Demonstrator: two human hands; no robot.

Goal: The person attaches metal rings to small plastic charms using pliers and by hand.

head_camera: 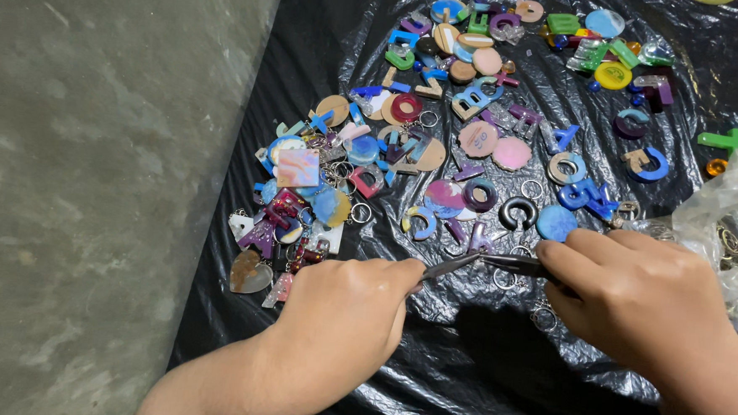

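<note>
My left hand (348, 309) and my right hand (638, 291) meet low in the middle of the head view, over a black plastic sheet (478, 365). Each hand grips a thin metal plier-like tool; the left tool's (446, 268) tip and the right tool's (513, 264) tip touch between the hands. Whether a small ring sits between the tips I cannot tell. Just beyond them lie loose metal key rings (504, 279) and a wide scatter of colourful resin letter and disc charms (440, 127).
A clear plastic bag (730, 218) with metal parts lies at the right edge of the sheet. Bare grey concrete floor (84, 176) fills the left side. A brown heart-shaped charm (249, 273) lies near my left wrist.
</note>
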